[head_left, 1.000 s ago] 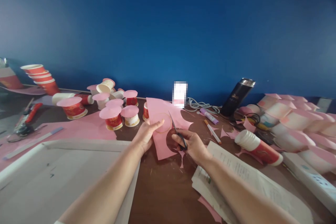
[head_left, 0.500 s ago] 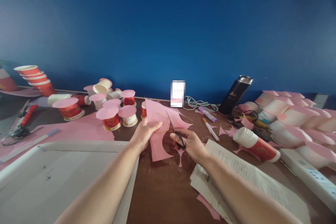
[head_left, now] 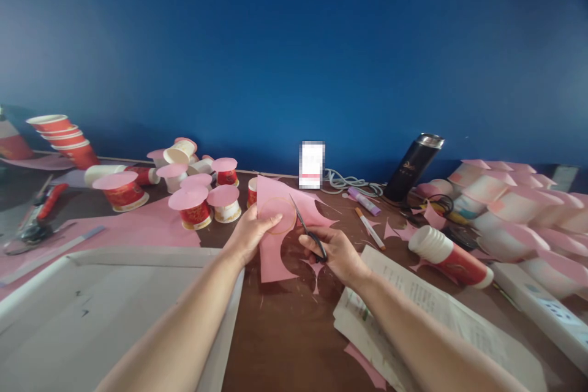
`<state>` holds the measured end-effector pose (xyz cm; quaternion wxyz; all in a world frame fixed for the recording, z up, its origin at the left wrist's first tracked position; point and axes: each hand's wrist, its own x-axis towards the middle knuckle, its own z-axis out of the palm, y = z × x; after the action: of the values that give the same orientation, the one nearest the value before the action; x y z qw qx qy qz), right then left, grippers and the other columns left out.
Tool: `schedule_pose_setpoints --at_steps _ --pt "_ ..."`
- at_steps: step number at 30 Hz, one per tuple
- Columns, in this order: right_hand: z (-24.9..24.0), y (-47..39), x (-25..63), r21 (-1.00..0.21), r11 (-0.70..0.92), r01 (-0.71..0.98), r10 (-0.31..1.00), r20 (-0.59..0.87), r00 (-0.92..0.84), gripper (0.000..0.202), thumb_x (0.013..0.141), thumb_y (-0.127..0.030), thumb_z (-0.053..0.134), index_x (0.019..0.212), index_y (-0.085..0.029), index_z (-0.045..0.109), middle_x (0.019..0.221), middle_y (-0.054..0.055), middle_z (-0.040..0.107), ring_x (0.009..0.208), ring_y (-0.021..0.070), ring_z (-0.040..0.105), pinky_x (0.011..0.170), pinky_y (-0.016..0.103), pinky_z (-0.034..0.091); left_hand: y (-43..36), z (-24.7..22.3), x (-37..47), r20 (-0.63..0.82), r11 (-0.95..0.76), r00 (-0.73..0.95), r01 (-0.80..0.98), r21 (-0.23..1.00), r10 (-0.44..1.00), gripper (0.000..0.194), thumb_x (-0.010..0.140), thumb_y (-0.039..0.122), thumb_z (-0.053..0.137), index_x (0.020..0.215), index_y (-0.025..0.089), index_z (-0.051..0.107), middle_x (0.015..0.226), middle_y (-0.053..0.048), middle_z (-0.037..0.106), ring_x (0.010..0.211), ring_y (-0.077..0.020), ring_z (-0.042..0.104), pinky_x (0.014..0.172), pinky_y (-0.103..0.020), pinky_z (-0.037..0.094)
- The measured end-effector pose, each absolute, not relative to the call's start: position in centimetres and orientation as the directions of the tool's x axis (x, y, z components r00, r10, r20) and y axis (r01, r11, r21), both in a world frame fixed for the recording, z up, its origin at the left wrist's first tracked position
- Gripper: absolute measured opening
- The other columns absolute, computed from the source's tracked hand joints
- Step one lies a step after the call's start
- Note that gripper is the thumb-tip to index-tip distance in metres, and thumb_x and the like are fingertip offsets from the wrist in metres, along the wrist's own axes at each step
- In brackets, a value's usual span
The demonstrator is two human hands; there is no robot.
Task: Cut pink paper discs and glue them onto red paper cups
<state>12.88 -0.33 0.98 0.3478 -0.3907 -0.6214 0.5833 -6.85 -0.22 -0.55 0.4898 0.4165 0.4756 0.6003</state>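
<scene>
Between thumb and fingers, my left hand (head_left: pixel 250 234) pinches a pink paper sheet (head_left: pixel 275 257) that has curved cut-outs along its right side. A circle is drawn on the sheet near my thumb. My right hand (head_left: pixel 333 252) is closed round the black handles of the scissors (head_left: pixel 313 237); their blades point up and left at the sheet's right part, by the circle. Pink paper scraps (head_left: pixel 316 272) lie below the scissors.
Cups topped with pink discs (head_left: pixel 189 205) stand at the left, behind a white tray (head_left: pixel 151 257). To the right are a black flask (head_left: pixel 411 165), a cup stack (head_left: pixel 452 257), printed papers (head_left: pixel 422 294) and a power strip (head_left: pixel 542 312).
The pink sheet has turned slightly, its lower end shifting left. Both hands keep their holds with barely any movement.
</scene>
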Motion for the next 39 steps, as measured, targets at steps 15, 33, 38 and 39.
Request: schedule_pose_setpoints --at_steps 15,33,38,39 --pt "1.7 -0.5 12.9 -0.992 0.048 0.114 0.888 -0.010 -0.460 0.042 0.071 -0.055 0.071 0.075 -0.013 0.067 0.059 -0.002 0.051 0.050 0.0094 0.049 0.049 0.024 0.038 -0.3 -0.2 -7.3 0.031 -0.058 -0.123 -0.224 0.973 0.992 0.052 0.064 0.034 0.080 0.109 0.016 0.060 0.108 -0.011 0.069 0.096 -0.0287 0.066 0.089 -0.045 0.049" --pt "1.2 -0.2 13.2 -0.990 0.062 0.124 0.877 -0.005 -0.480 0.042 0.074 -0.053 0.070 0.087 -0.013 0.070 0.065 -0.001 0.053 0.055 0.0098 0.051 0.054 0.025 0.039 -0.9 0.7 -7.0 0.024 -0.028 -0.016 -0.232 0.972 1.000 0.049 0.069 0.029 0.076 0.112 0.015 0.057 0.110 -0.012 0.069 0.098 -0.0290 0.065 0.091 -0.046 0.048" --pt "1.5 -0.3 13.2 -0.990 0.075 0.118 0.868 0.007 -0.497 0.041 0.073 -0.054 0.070 0.079 -0.013 0.069 0.065 -0.002 0.051 0.052 0.0089 0.048 0.051 0.025 0.038 -0.9 0.9 -7.2 0.020 -0.023 -0.014 -0.248 0.968 1.000 0.050 0.067 0.029 0.077 0.111 0.015 0.059 0.108 -0.012 0.069 0.096 -0.0296 0.067 0.090 -0.047 0.049" --pt "1.6 -0.3 13.2 -0.989 0.081 0.122 0.868 0.010 -0.496 0.041 0.073 -0.054 0.070 0.079 -0.013 0.069 0.064 -0.002 0.051 0.052 0.0089 0.048 0.051 0.025 0.038 -0.9 0.9 -7.2 0.017 -0.021 -0.017 -0.254 0.967 1.000 0.050 0.067 0.029 0.077 0.111 0.015 0.059 0.108 -0.012 0.070 0.096 -0.0297 0.067 0.089 -0.047 0.049"
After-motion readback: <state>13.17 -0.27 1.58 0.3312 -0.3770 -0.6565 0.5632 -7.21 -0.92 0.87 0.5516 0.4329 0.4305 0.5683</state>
